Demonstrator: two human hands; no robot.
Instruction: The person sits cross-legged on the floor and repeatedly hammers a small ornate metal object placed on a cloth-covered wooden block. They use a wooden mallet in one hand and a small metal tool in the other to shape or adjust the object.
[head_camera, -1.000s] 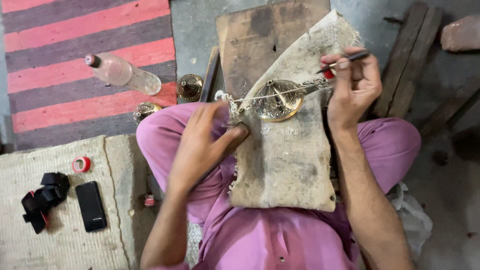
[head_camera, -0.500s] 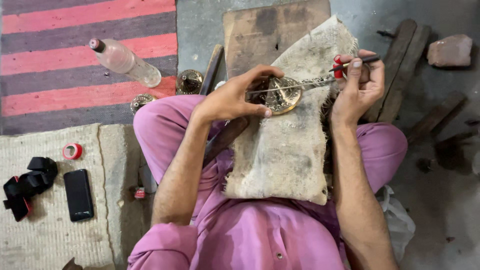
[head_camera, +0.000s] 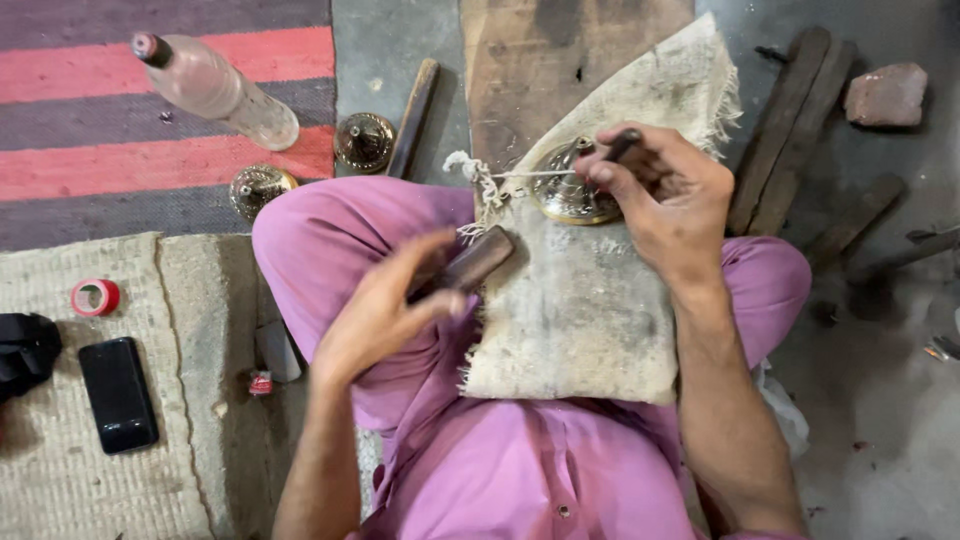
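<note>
I sit cross-legged in pink clothes with a dirty burlap cloth (head_camera: 580, 320) over my lap. A round brass piece (head_camera: 566, 192) rests on the cloth's far part, tied with a pale string (head_camera: 485, 185). My right hand (head_camera: 670, 200) sits over the brass piece and grips a thin dark tool (head_camera: 622, 146) whose tip meets it. My left hand (head_camera: 385, 305) is pulled back over my left thigh and holds a short dark wooden block (head_camera: 478, 262) by one end.
A wooden board (head_camera: 560, 60) lies ahead under the cloth. To the left are a plastic bottle (head_camera: 215, 88), two brass pieces (head_camera: 363, 140), a wooden stick (head_camera: 412, 118), a red tape roll (head_camera: 96, 297), a black phone (head_camera: 118, 393). Wooden slats (head_camera: 790, 130) and a brick (head_camera: 885, 95) lie right.
My left hand has left the brass piece and drawn back toward my thigh, now holding the wooden block. My right hand has moved onto the brass piece with the thin tool.
</note>
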